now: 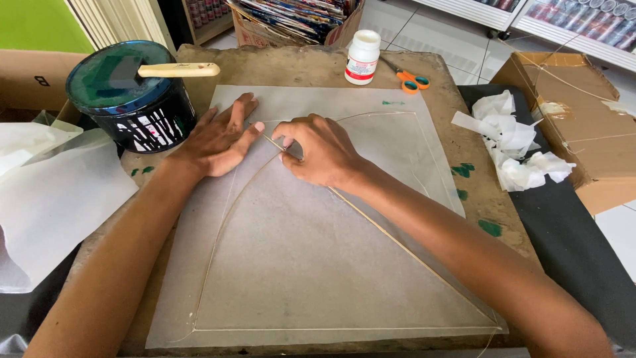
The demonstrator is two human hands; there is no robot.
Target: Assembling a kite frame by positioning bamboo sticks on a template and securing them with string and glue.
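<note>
Presently, at the far left of the frame, loose translucent sheets (46,192) hang off the desk (311,69) edge. In the upper left stands a black tin (132,99), its lid smeared green, with a pale-handled brush (175,69) laid across it. The left hand (215,142) lies flat, fingers released and spread, pressing the tracing paper (298,265) at centre. That paper covers most of the desk and looks thin, greyish and faintly creased. On it rests a thin stick frame (397,242): its straight spine runs diagonally, from upper centre to the lower right corner; a bowed stick curves to the lower left. The right hand (318,152) has its fingers pinched on the frame where the sticks meet. Top centre: a white bottle (363,56) and orange scissors (412,81). At right, crumpled white paper scraps (513,142) and a cardboard box (583,119).
</note>
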